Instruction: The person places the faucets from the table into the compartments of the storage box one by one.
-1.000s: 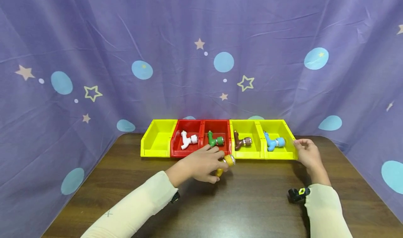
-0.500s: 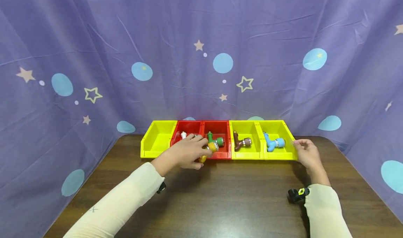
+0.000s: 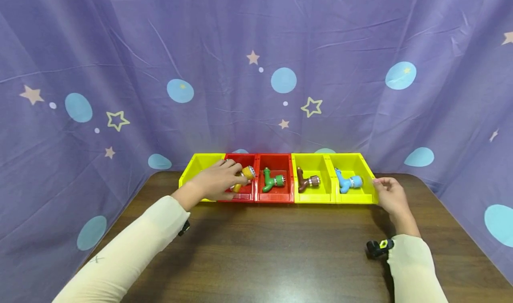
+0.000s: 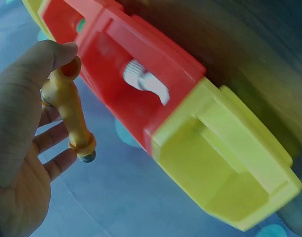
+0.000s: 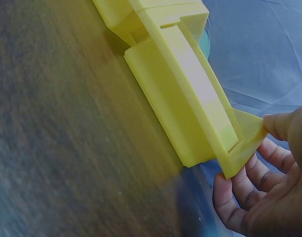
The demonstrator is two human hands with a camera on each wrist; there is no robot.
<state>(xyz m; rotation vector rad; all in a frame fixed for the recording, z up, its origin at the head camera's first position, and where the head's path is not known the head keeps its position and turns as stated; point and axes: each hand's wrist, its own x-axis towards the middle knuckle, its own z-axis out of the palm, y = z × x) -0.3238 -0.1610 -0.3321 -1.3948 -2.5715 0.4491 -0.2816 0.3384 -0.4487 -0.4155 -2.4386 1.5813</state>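
Observation:
My left hand [image 3: 214,180] grips a yellow water tap [image 4: 69,108] between thumb and fingers, above the left red bin. In that red bin [image 4: 116,44] lies a white tap [image 4: 147,81], mostly hidden by the hand in the head view. A green tap [image 3: 274,180] lies in the other red bin, a brown tap [image 3: 307,181] and a light blue tap [image 3: 348,182] in the two yellow bins on the right. At the far right, my right hand [image 3: 392,199] pinches the side wall of the end yellow bin [image 5: 244,143].
The bins stand side by side in one row on a brown wooden table [image 3: 256,245]. In the left wrist view, the leftmost yellow bin [image 4: 215,173] shows a bare floor. A purple curtain [image 3: 224,71] with stars and dots hangs behind.
My left hand has moved left with the yellow tap, from in front of the green tap's bin to over the white tap's bin. My right hand stays on the end bin.

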